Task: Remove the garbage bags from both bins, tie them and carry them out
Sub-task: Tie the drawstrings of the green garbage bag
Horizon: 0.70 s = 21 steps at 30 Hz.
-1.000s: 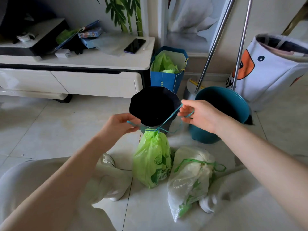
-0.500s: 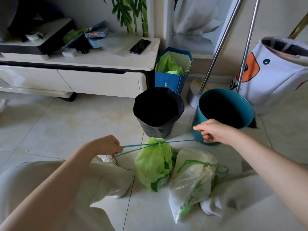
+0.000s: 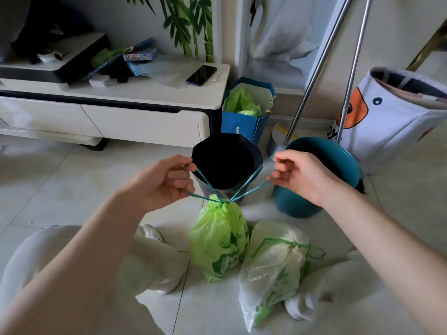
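Pale floor tiles at mid-frame carry a green garbage bag; left hand and right hand each pinch its drawstring.

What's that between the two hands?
In the head view, the black bin's dark opening shows between the left hand and right hand, crossed by the green bag's drawstrings.

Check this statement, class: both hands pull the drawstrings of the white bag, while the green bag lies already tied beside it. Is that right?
Not quite: the bags are swapped. In the head view, the left hand and right hand pull the drawstrings of the green bag, while the white bag lies already tied beside it.
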Available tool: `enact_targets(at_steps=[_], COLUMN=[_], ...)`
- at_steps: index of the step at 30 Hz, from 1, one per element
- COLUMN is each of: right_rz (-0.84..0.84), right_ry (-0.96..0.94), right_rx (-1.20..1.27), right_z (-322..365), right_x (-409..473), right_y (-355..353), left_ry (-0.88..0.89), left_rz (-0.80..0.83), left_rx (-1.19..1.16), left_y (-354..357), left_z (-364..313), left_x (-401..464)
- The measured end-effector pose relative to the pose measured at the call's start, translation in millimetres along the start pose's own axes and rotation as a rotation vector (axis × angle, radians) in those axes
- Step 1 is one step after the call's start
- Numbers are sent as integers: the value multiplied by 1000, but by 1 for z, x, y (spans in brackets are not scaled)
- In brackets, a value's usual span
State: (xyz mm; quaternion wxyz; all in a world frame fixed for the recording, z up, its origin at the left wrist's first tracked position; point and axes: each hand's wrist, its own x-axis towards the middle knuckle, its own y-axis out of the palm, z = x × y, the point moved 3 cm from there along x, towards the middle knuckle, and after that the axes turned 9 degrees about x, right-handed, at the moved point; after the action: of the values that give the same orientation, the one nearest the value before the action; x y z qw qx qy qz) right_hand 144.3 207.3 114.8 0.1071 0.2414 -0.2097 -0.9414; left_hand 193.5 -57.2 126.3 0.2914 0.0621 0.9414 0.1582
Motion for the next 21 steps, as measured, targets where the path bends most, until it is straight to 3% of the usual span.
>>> enact_targets(at_steps=[5,12,17,21], right_rz=[179,350,343,236], right_ry=[-170,-90,18,46], right_rx=[-236,-325,-373,-464], right_z=[9,11,0,-11], right_x=[-19,-25,-20,-18], right_y=[47,69,60,42], left_ry=[-97,0,86,157], left_rz=[165,188,96,89], left_rx=[40,26,-143,-195], left_y=[41,69,68,71], left_z=[8,11,4,1], left_x=[15,32,43,45])
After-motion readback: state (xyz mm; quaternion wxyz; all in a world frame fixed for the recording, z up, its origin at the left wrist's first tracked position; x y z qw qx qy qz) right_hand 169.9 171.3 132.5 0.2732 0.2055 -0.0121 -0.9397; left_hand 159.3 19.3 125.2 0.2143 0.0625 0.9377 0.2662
